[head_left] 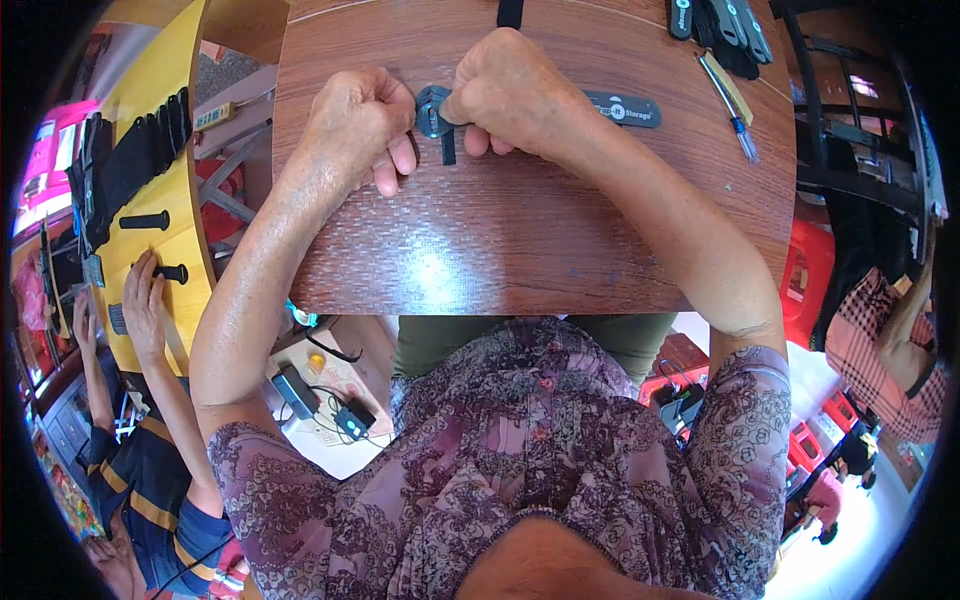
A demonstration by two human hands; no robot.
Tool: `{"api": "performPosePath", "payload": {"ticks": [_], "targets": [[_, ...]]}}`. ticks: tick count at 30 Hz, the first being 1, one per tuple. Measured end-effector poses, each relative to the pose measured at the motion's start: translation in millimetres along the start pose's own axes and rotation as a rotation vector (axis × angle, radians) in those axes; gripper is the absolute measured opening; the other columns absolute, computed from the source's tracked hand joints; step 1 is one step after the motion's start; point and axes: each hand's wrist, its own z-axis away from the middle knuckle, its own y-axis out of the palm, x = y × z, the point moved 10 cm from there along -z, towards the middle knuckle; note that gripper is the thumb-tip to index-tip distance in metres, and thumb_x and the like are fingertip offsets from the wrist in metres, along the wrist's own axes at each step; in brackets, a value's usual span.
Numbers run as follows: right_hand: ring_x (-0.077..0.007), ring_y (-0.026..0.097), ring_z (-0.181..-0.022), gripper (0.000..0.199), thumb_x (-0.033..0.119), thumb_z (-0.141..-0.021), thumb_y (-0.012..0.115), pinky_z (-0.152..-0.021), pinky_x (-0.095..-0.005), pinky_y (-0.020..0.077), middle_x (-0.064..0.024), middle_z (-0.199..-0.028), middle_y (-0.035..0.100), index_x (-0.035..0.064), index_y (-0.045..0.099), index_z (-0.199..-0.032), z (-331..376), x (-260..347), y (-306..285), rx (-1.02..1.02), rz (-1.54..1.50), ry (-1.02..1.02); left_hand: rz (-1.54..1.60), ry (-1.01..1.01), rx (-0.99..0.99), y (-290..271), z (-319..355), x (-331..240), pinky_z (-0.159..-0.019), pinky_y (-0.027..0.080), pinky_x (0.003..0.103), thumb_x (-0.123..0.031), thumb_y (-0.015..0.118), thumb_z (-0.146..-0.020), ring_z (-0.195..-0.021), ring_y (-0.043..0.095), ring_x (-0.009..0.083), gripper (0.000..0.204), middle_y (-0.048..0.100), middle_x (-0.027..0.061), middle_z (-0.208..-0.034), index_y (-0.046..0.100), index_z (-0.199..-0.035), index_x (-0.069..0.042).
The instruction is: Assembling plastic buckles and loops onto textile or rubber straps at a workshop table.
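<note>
Between my hands, over the brown table, is the dark round end of a strap [428, 122] with a small metal piece on it. A short black tail hangs below that end. Curled fingers of my left hand [355, 120] meet its left edge, the lower fingertips hanging loose. My right hand [510, 90] is closed, thumb and forefinger pinching at its right side. Past my right wrist lies a flat dark grey strap piece [635, 110] with white print; my wrist hides whether it joins the round end.
The wood-grain table [560, 230] carries a pile of dark straps [735, 30], a slim blue-and-clear tool [745, 140] and a yellow strip [725, 85]. Another black strap [510, 12] lies at the far edge. On the left, a co-worker's hands [145, 300] rest at a yellow table [190, 250].
</note>
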Motion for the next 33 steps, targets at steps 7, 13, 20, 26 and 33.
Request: {"api": "performPosePath", "payload": {"ticks": [7,13,20,26,33], "targets": [[-0.0228,0.061,-0.048,0.021,0.007,-0.066,0.051,-0.059,-0.0337,0.0522,-0.0113,-0.049,0.060,0.0001,0.062,-0.049,0,-2,0,-0.008,0.010,0.035,-0.023,-0.003,-0.002,0,-1,4,-0.027,0.028,0.022,-0.005,0.045,-0.083,-0.034,0.050,0.0121,0.008,0.058,0.0103,-0.056,0.051,-0.087,0.000],[-0.0232,0.062,-0.048,0.020,0.005,-0.066,0.051,-0.059,-0.0335,0.0521,-0.0123,-0.050,0.061,-0.0008,0.062,-0.050,1,0,-2,0.014,-0.012,0.065,-0.062,0.000,0.000,-1,0,-1,-0.032,0.036,0.025,-0.005,0.046,-0.082,-0.037,0.052,0.0133,0.010,0.059,0.0104,-0.055,0.053,-0.081,0.002],[-0.0231,0.062,-0.049,0.020,0.004,-0.067,0.051,-0.060,-0.0335,0.0521,-0.0124,-0.051,0.061,-0.0019,0.062,-0.052,1,-1,-1,0.017,0.009,0.105,-0.092,0.028,-0.018,0,2,-7,-0.031,0.038,0.025,-0.006,0.058,-0.079,-0.035,0.052,0.0129,0.009,0.059,0.0105,-0.053,0.054,-0.076,0.002],[-0.0110,0.051,-0.039,0.011,0.007,-0.071,0.063,-0.034,-0.0238,0.0376,-0.0108,-0.051,0.059,-0.0022,0.064,-0.064,-1,-2,2,0.025,-0.027,0.054,-0.138,0.052,-0.056,-1,0,-8,-0.032,0.040,0.025,-0.008,0.060,-0.079,-0.035,0.053,0.0132,0.011,0.058,0.0092,-0.050,0.056,-0.074,0.002],[-0.0233,0.063,-0.052,0.021,0.006,-0.068,0.051,-0.062,-0.0337,0.0520,-0.0116,-0.050,0.061,-0.0005,0.063,-0.051,0,-1,0,0.014,0.031,0.061,-0.185,0.074,-0.061,0,-1,-9,-0.034,0.041,0.025,-0.008,0.060,-0.079,-0.035,0.054,0.0127,0.011,0.058,0.0088,-0.049,0.057,-0.075,0.003]]}}
